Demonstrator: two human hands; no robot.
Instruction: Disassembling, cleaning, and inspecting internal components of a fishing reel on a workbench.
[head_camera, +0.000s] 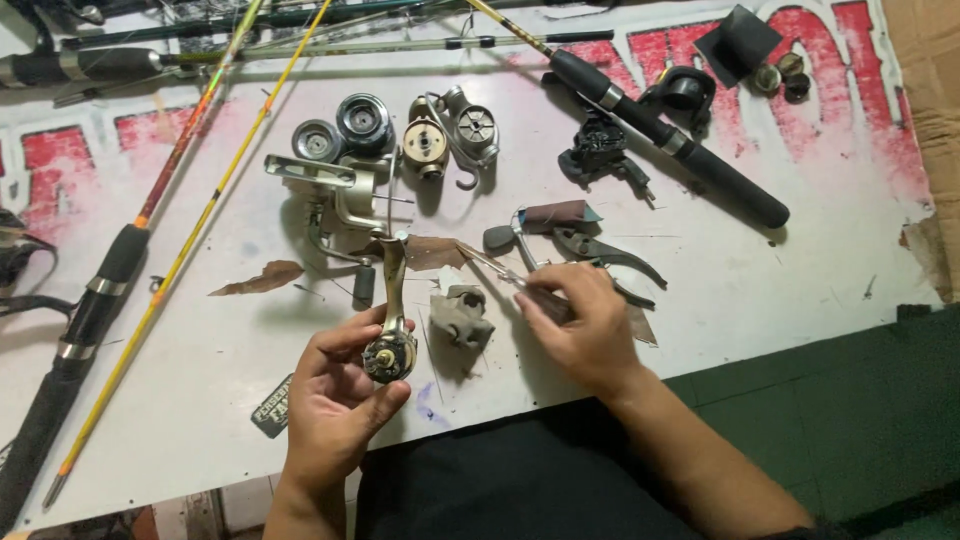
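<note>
Nearest the camera, the left hand (335, 400) rises from the lower edge with its palm turned up and its fingers curled around a reel part (390, 340), gripping it between thumb and fingertips just above the bench (800, 290). That part is a brassy, rounded gear housing with a slim metal arm standing up from it, dull gold and worn. The right hand (585, 325) comes in from the lower right, forearm angled across the bench edge, its fingers pinched shut on a thin screwdriver (500, 275) whose shaft slants up and left toward the part's upright arm. Between the two hands a small grey reel piece (460, 318) lies on the bench. Just beyond the right hand lie dark pliers (600, 255) and a crank handle (510, 240). Farther back, a silver reel frame (335, 190) sits near two round spools (345, 130) and two opened side covers (450, 135). To the right, a black-handled rod (670, 140) runs diagonally, with a black reel body (600, 150) touching it. On the left, a yellow rod (190, 245) and a dark-gripped rod (90, 310) slant across the white bench.
</note>
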